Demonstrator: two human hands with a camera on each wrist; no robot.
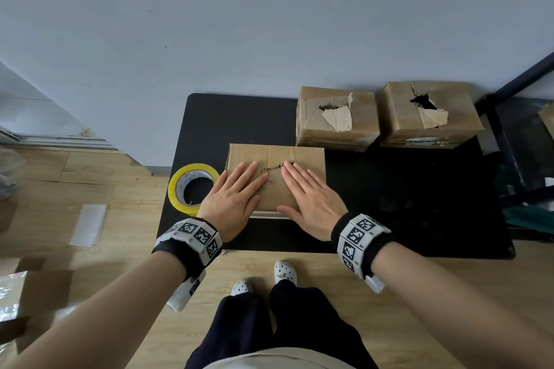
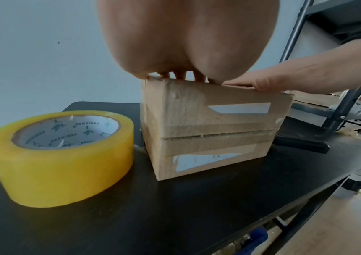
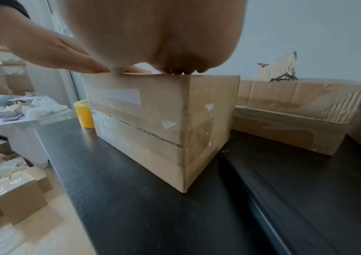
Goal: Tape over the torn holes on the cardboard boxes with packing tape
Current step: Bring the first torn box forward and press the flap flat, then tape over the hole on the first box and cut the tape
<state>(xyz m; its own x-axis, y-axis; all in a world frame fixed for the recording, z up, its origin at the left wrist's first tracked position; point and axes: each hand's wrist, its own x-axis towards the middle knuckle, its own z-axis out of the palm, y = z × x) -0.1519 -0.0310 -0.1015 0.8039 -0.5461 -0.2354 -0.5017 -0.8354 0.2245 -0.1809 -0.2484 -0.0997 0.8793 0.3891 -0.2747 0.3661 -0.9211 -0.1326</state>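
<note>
both hands lie flat on top of the near cardboard box (image 1: 277,159) at the front of a black table (image 1: 389,204): the left hand (image 1: 232,199) and the right hand (image 1: 310,199) rest with fingers straight and together, gripping nothing, one on either side of a ragged tear (image 1: 271,171) in the box top. the tear looks pressed shut, and whether clear tape already covers it cannot be told from the head view; by the flattened palms, this is probably the smoothing-down of a patch or the closing of the flap before taping. the yellow roll of packing tape (image 1: 192,186) sits on the table just left of the box, beside the left hand and untouched. at the far right of the table, two more boxes wait: the middle box (image 1: 335,117) and the far-right box (image 1: 428,115) each show an open hole with a torn flap of card folded out, and no patch over either. so at best one box of three seems dealt with; two clearly remain.
</note>
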